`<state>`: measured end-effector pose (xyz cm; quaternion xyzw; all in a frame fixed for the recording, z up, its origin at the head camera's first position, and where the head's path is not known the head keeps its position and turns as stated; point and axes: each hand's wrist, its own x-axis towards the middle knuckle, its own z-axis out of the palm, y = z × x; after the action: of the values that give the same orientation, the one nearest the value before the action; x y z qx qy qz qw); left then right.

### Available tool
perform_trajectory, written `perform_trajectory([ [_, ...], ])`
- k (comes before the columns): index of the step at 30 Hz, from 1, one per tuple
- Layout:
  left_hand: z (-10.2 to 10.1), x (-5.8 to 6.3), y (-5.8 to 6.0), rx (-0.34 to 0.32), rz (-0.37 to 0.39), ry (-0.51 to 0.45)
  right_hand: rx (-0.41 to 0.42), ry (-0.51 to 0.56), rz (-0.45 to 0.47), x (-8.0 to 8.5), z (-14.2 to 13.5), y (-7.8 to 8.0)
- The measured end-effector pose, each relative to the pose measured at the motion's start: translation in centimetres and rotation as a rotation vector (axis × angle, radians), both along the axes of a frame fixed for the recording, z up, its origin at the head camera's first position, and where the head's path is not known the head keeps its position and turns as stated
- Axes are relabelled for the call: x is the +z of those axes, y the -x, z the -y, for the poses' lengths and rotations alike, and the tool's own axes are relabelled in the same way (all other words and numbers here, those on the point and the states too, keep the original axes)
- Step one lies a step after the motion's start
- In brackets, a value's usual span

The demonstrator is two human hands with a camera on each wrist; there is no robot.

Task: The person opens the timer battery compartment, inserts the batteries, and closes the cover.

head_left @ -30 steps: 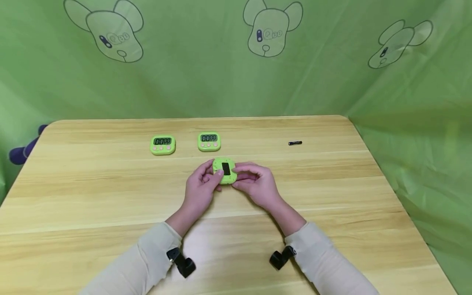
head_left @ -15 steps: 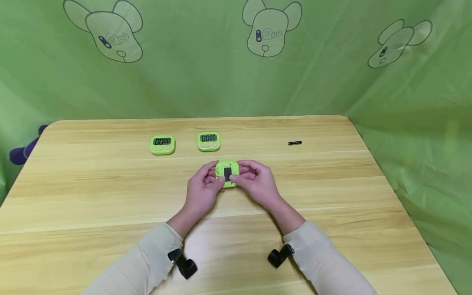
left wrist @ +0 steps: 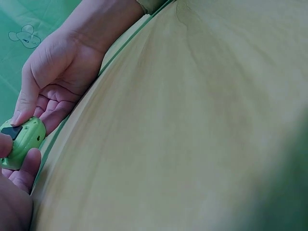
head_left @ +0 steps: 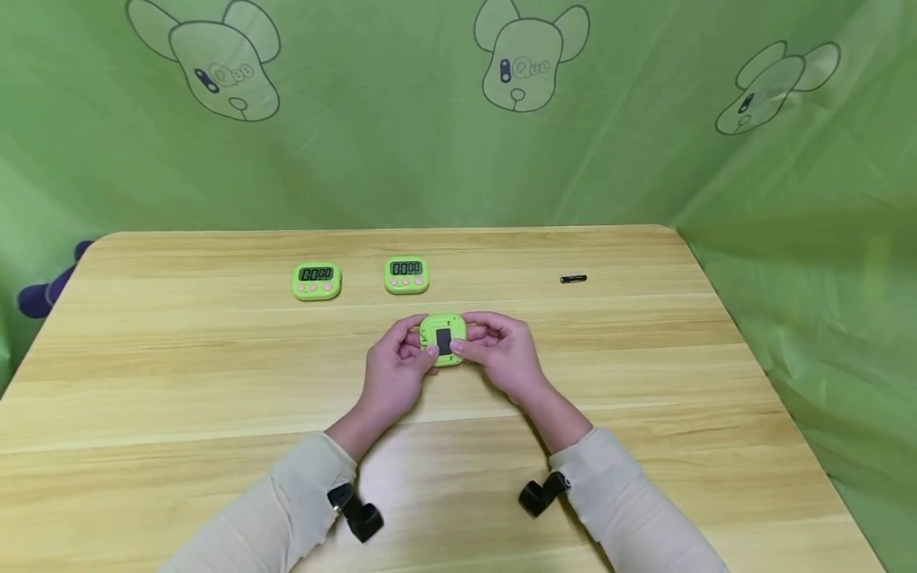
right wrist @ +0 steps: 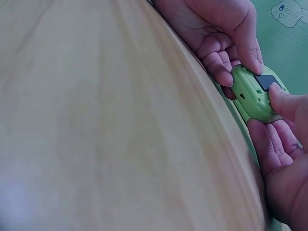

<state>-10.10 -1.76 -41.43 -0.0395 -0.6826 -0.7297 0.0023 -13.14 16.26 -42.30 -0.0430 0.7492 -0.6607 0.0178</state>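
Observation:
A green digital timer point(head_left: 432, 321) is held back side up over the middle of the table, a dark rectangle point(head_left: 444, 341) on its back. My left hand point(head_left: 392, 370) grips its left side, thumb on the back and fingers curled at the edge. From the right, my right hand point(head_left: 503, 354) pinches it, thumb beside the dark rectangle. Both wrist views show the timer point(left wrist: 32, 137) between the two hands, with the fingers partly hidden beneath it. The timer's display side faces away.
Two more green timers, one at the left point(head_left: 317, 282) and one nearer the middle point(head_left: 406, 275), lie face up showing zeros. A small dark battery point(head_left: 573, 278) lies at the back right of the wooden table point(head_left: 645, 382). Green printed curtains hang behind and to the right.
The timer has shifted slightly right and toward me. The right thumb has moved from the timer's right edge onto its back. The left hand keeps its grip.

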Motion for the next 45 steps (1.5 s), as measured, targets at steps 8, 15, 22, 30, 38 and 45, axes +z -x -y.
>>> perform_trajectory([
  [8,0.0,0.7,-0.4,0.005,-0.010,0.004,-0.005,0.013,0.000,0.0,-0.1,0.0],
  [15,0.0,0.7,-0.4,0.004,-0.012,-0.010,-0.005,0.015,-0.014,-0.1,0.0,0.0],
  [22,0.0,0.7,-0.5,0.007,-0.009,-0.007,-0.002,0.023,-0.013,-0.1,0.1,0.0],
  [30,-0.1,0.9,-0.4,0.016,0.006,0.005,0.006,0.008,-0.018,-0.2,0.0,0.1],
  [38,-0.2,-2.3,0.6,0.029,-0.033,0.021,0.008,-0.007,-0.011,0.0,0.0,0.1],
  [45,-0.1,-2.4,0.5,0.030,-0.059,0.041,0.016,-0.012,-0.013,0.0,0.0,0.0],
])
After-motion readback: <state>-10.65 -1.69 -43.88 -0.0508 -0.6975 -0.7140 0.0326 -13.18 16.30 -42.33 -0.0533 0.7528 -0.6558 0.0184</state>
